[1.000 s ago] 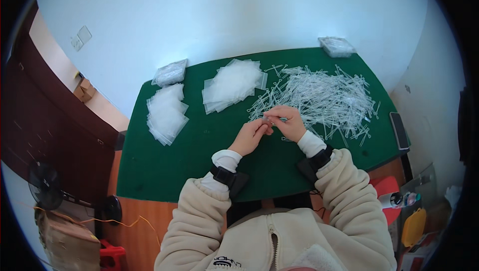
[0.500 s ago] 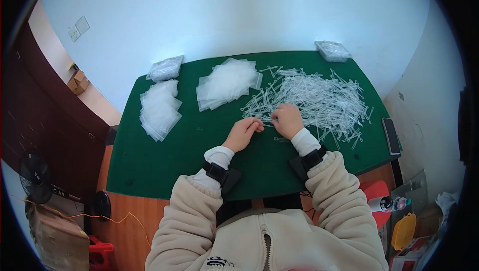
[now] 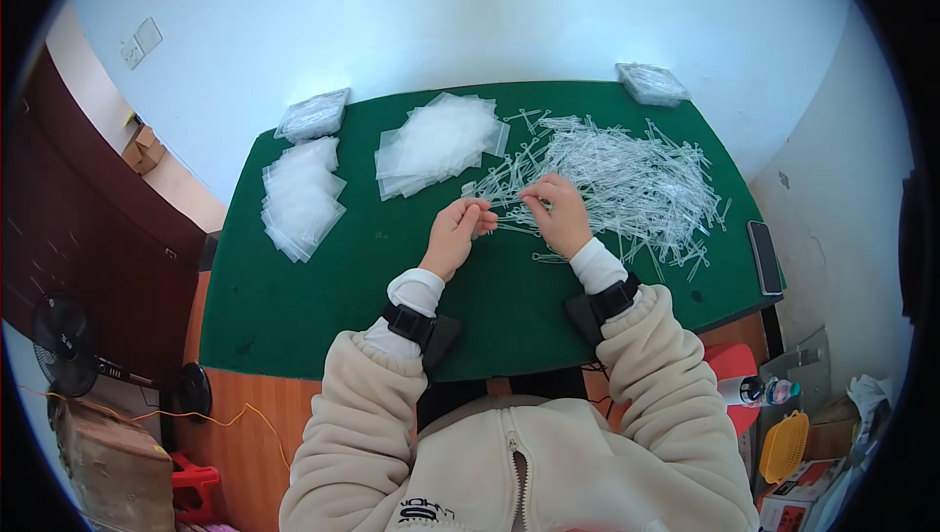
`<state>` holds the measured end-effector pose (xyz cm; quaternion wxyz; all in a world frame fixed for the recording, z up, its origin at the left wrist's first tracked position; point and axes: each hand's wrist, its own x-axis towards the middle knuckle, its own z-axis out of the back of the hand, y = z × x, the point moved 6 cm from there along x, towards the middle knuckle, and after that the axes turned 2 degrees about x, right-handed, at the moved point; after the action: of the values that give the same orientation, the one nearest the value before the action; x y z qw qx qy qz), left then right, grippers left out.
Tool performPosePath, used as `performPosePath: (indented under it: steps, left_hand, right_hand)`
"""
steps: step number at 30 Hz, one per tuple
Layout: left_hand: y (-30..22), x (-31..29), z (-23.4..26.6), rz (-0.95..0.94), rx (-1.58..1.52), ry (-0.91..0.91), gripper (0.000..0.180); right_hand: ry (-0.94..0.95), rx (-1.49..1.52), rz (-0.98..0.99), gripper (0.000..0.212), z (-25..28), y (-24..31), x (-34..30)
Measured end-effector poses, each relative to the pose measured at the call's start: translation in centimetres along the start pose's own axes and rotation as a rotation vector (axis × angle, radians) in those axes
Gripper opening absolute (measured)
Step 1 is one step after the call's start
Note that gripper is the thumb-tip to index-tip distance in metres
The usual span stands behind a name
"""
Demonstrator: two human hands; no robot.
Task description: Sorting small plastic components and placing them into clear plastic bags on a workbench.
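A wide heap of slim clear plastic sticks with looped ends (image 3: 627,185) lies on the green-covered table (image 3: 372,322). At its near left edge, my left hand (image 3: 455,235) is closed around a few of these sticks, and their ends poke out past the fingers. My right hand (image 3: 561,216) is beside it, thumb and fingertips pinched at the heap's edge on what looks like one thin stick; the fingers partly hide it. Beyond my left hand is a fanned stack of clear flat bags (image 3: 436,145).
Another fanned pile of clear bags (image 3: 302,201) lies at the left, below a wrapped packet (image 3: 313,115). A second packet (image 3: 653,85) sits at the far right corner. A phone (image 3: 765,258) lies on the right edge. Left of the table stands a black fan (image 3: 65,339).
My left hand has drawn a little left, away from my right hand, with sticks in it. My right hand stays at the heap's edge. The whole view has shifted slightly.
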<state>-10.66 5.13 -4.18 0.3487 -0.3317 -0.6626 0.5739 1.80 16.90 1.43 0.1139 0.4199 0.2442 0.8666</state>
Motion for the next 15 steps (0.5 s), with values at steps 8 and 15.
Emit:
performPosePath:
  steps: [8,15]
  left_hand:
    - [0.0,0.0,-0.6,0.031,-0.021,0.066,0.027]
    - [-0.4,0.0,0.9,0.169,-0.2,0.032,0.024]
  right_hand:
    - [0.201,0.526,-0.229,0.007,-2.2,-0.6,-0.9]
    - [0.329,0.575,-0.024,0.009,-2.5,0.5,-0.8]
